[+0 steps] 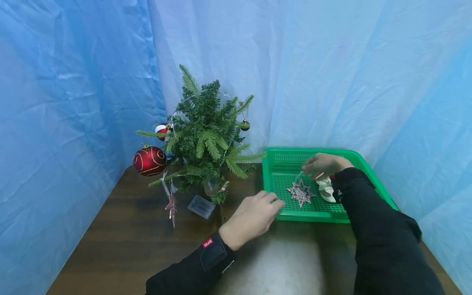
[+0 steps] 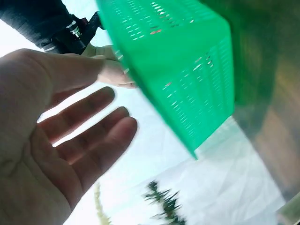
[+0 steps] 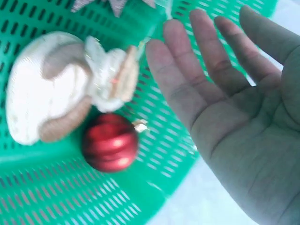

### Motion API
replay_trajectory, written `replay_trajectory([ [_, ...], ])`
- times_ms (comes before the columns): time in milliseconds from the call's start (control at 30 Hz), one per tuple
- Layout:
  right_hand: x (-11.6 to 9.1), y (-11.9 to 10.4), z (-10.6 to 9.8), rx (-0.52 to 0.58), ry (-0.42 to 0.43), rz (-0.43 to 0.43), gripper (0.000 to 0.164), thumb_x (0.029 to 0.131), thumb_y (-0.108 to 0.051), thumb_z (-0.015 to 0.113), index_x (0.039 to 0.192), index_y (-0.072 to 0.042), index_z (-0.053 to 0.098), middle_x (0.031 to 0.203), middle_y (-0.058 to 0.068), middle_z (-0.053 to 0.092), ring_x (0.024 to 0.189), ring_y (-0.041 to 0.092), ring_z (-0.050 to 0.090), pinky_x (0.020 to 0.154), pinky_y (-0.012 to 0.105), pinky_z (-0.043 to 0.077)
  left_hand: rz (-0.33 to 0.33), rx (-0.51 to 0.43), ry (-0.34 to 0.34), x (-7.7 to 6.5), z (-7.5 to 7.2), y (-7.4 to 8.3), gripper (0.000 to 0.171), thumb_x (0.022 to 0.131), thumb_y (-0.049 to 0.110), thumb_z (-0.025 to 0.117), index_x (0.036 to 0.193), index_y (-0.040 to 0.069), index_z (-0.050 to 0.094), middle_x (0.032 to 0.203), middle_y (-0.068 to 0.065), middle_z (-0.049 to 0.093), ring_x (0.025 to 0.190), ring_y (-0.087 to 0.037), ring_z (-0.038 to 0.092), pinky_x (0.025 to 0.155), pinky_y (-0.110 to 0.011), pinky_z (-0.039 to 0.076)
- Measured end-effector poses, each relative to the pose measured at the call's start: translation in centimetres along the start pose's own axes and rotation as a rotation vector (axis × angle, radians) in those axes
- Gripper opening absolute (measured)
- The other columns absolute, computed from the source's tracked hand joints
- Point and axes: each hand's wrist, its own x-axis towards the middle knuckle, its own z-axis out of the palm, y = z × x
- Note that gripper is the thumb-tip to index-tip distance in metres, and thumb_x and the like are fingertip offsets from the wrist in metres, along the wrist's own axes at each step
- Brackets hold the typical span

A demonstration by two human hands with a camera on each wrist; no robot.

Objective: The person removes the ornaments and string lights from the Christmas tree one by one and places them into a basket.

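Observation:
My right hand is over the green plastic basket, its fingers loosely extended and apart in the right wrist view. Just below its fingertips is the clear hanging ribbon of a glittery silver-pink star ornament; no grip on it shows. Beside the star, a white and brown figure ornament lies in the basket, touching or close to a ribbed red bauble. My left hand hovers near the basket's front left corner with relaxed fingers. Nothing is in its palm in the left wrist view.
A small artificial Christmas tree stands left of the basket. It carries a large red bauble, a red-and-white bauble and a small dark bauble. A clear box lies on the brown table. Blue curtains hang behind.

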Motion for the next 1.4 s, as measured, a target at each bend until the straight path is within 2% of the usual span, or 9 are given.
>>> replay_trajectory([
  [133, -0.6, -1.5, -0.9, -0.022, 0.015, -0.040, 0.054, 0.111, -0.018, 0.044, 0.155, 0.008, 0.026, 0.152, 0.035, 0.035, 0.138, 0.053, 0.036, 0.109, 0.057, 0.039, -0.018, -0.129, 0.090, 0.7, -1.9, -0.7, 0.024, 0.098, 0.017, 0.068, 0.121, 0.014, 0.071, 0.115, -0.001, 0.067, 0.107, -0.016, 0.063, 0.079, -0.025, 0.055],
  [233, -1.0, -2.8, -1.5, -0.036, 0.064, -0.097, 0.053, 0.110, -0.020, 0.045, 0.154, 0.007, 0.031, 0.150, 0.035, 0.039, 0.136, 0.052, 0.041, 0.107, 0.056, 0.042, -0.059, -0.254, 0.177, 1.2, -3.2, -1.4, 0.026, 0.097, 0.016, 0.070, 0.122, 0.010, 0.069, 0.119, -0.003, 0.066, 0.111, -0.018, 0.062, 0.088, -0.028, 0.053],
  [367, -1.6, -5.2, -1.9, -0.032, 0.155, -0.224, 0.049, 0.109, -0.021, 0.048, 0.150, 0.004, 0.040, 0.146, 0.032, 0.045, 0.130, 0.048, 0.048, 0.104, 0.054, 0.046, -0.166, -0.397, 0.301, 2.2, -4.6, -2.4, 0.034, 0.094, 0.016, 0.072, 0.125, 0.004, 0.065, 0.126, -0.009, 0.064, 0.118, -0.023, 0.059, 0.104, -0.035, 0.046],
  [467, -2.0, -7.2, -1.9, -0.027, 0.217, -0.328, 0.046, 0.109, -0.021, 0.050, 0.148, 0.002, 0.045, 0.145, 0.027, 0.048, 0.128, 0.044, 0.052, 0.103, 0.052, 0.047, -0.283, -0.478, 0.351, 2.8, -5.2, -3.2, 0.046, 0.095, 0.019, 0.071, 0.135, 0.000, 0.059, 0.136, -0.015, 0.058, 0.127, -0.027, 0.054, 0.110, -0.041, 0.040],
  [667, -2.4, -11.1, -0.9, -0.011, 0.306, -0.475, 0.044, 0.107, -0.025, 0.054, 0.145, -0.002, 0.052, 0.142, 0.021, 0.054, 0.124, 0.036, 0.056, 0.103, 0.048, 0.048, -0.522, -0.644, 0.293, 3.4, -5.1, -4.3, 0.069, 0.101, 0.031, 0.064, 0.156, 0.002, 0.035, 0.161, -0.016, 0.029, 0.147, -0.030, 0.031, 0.117, -0.051, 0.029],
  [767, -2.1, -12.8, -0.3, 0.018, 0.326, -0.532, 0.045, 0.106, -0.028, 0.056, 0.145, -0.003, 0.053, 0.142, 0.019, 0.055, 0.124, 0.035, 0.057, 0.104, 0.047, 0.047, -0.596, -0.698, 0.287, 3.6, -4.9, -4.7, 0.076, 0.101, 0.035, 0.063, 0.160, 0.004, 0.026, 0.166, -0.014, 0.017, 0.151, -0.030, 0.021, 0.118, -0.053, 0.025],
  [1033, -1.5, -16.3, 1.3, 0.064, 0.327, -0.597, 0.046, 0.105, -0.027, 0.059, 0.145, -0.006, 0.054, 0.148, 0.013, 0.052, 0.130, 0.032, 0.054, 0.104, 0.042, 0.048, -0.656, -0.676, 0.289, 4.5, -4.6, -5.9, 0.079, 0.103, 0.033, 0.061, 0.160, -0.002, 0.018, 0.167, -0.018, 0.012, 0.152, -0.031, 0.018, 0.120, -0.051, 0.022],
  [1267, -1.1, -19.0, 2.5, 0.015, 0.324, -0.586, 0.047, 0.105, -0.027, 0.059, 0.146, -0.006, 0.053, 0.149, 0.012, 0.051, 0.130, 0.029, 0.055, 0.104, 0.040, 0.048, -0.717, -0.662, 0.242, 5.0, -4.8, -6.6, 0.082, 0.103, 0.035, 0.059, 0.160, -0.002, 0.014, 0.167, -0.018, 0.009, 0.152, -0.032, 0.020, 0.120, -0.048, 0.022],
  [1400, -0.5, -20.1, 3.1, 0.031, 0.319, -0.571, 0.049, 0.104, -0.026, 0.060, 0.146, -0.004, 0.051, 0.145, 0.012, 0.053, 0.130, 0.028, 0.054, 0.101, 0.037, 0.050, -0.739, -0.660, 0.227, 5.1, -4.7, -6.9, 0.081, 0.103, 0.036, 0.057, 0.161, -0.001, 0.012, 0.168, -0.018, 0.009, 0.153, -0.031, 0.017, 0.121, -0.047, 0.020],
])
